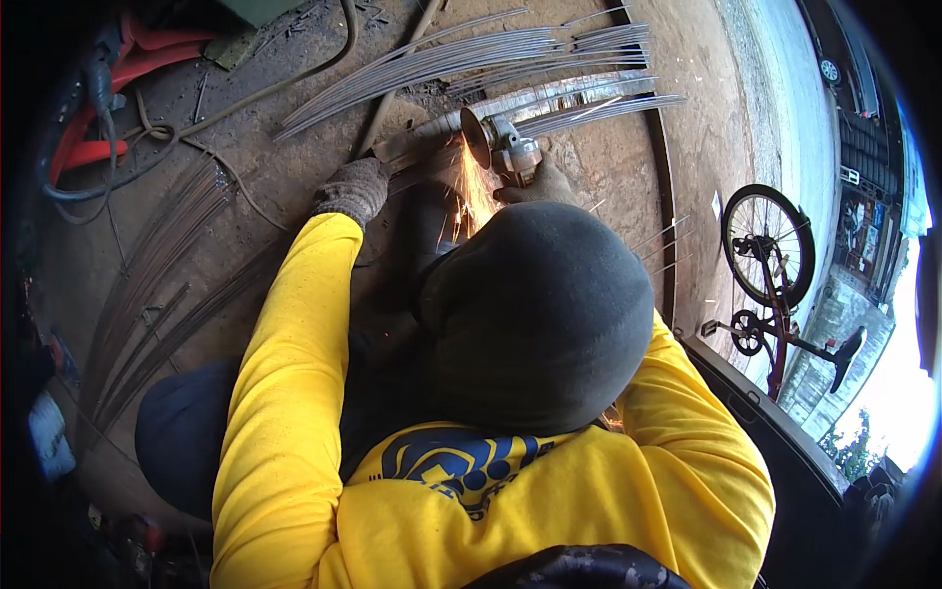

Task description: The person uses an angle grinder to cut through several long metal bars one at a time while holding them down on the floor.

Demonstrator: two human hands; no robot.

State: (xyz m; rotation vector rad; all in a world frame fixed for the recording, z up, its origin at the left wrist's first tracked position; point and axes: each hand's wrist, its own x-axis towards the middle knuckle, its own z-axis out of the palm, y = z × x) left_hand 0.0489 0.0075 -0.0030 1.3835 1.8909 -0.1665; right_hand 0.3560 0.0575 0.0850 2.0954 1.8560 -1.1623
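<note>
My right hand [546,185], gloved and partly hidden behind a dark, rounded, cloth-covered shape [540,314], grips an angle grinder [514,152]. The grinder's disc [476,137] stands on edge against thin metal rods, and orange sparks [475,196] spray down from it. To the left, my left hand [351,190], in a grey knitted glove, is closed on a bundle of thin metal rods [404,169] beside the cut. Its fingertips are partly out of sight. Both arms wear yellow sleeves.
Loose rods [422,71] lie fanned across the floor beyond the grinder; darker rods [162,255] lie at the left. A cable [285,95] winds past a red stand [83,142]. A metal edge [663,177] runs along the right, with a bicycle [770,255] beyond it.
</note>
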